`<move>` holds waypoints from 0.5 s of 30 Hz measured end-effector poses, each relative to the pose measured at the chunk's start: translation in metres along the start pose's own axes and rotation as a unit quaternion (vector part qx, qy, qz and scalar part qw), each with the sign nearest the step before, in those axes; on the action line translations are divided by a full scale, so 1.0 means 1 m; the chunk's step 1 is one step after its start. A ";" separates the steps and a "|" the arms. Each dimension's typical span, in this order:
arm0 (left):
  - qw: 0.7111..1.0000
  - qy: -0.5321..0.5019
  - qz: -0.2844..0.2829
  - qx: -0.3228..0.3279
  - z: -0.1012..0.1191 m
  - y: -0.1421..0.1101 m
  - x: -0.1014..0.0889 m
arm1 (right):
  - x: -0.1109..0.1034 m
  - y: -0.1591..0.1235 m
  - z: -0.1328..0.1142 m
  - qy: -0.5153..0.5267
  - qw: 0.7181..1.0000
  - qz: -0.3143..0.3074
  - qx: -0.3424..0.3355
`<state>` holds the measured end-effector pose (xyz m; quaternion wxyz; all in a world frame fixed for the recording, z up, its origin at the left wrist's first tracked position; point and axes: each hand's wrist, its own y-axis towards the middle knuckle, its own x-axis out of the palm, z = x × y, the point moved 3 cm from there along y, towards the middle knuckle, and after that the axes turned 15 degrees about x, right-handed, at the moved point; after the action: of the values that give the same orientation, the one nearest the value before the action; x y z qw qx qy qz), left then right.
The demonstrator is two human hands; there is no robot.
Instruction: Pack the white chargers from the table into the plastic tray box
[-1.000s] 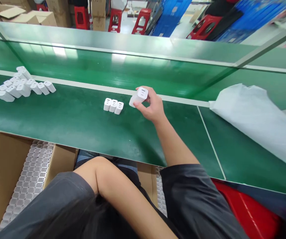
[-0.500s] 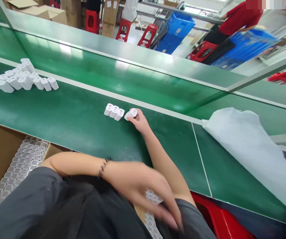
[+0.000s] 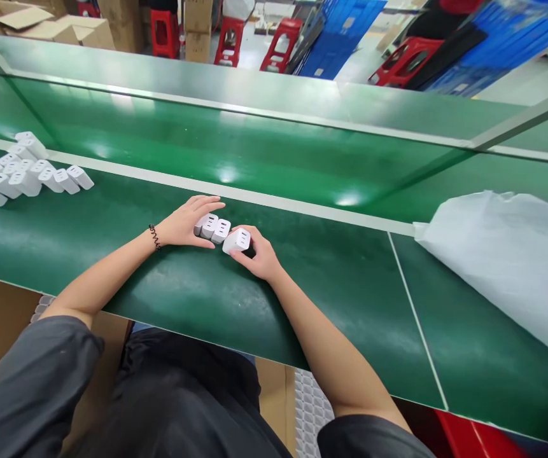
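A short row of three white USB chargers [image 3: 220, 230] stands on the green bench, ports facing up. My left hand [image 3: 190, 222] is around the row's left end, fingers stretched along the far side and thumb along the near side. Whether it touches the chargers I cannot tell. Just right of the row, my right hand [image 3: 257, 254] grips another white charger [image 3: 238, 240] between thumb and fingers, tilted, its ports showing. A larger group of white chargers [image 3: 25, 181] stands at the left of the bench.
The green bench [image 3: 182, 286] has a pale strip along its back. A white sheet [image 3: 507, 254] lies on the right. Below the front edge are cardboard boxes and trays of small pieces [image 3: 309, 401]. Beyond stand red stools [image 3: 281, 44] and blue crates [image 3: 338, 38].
My left hand has swung from above my lap up to the row of chargers. The right hand has brought its charger closer to the row. The camera view has shifted.
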<state>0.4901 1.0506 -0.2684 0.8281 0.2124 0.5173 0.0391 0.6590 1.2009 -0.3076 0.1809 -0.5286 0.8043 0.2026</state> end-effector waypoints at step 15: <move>0.956 0.270 0.019 -0.113 -0.064 -0.069 -0.053 | 0.004 -0.001 0.010 -0.084 0.996 -0.041 0.009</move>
<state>0.3989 0.9928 -0.2747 0.6749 0.1085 0.7100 0.1694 0.6591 1.2023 -0.3187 0.2603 -0.5410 0.7655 0.2315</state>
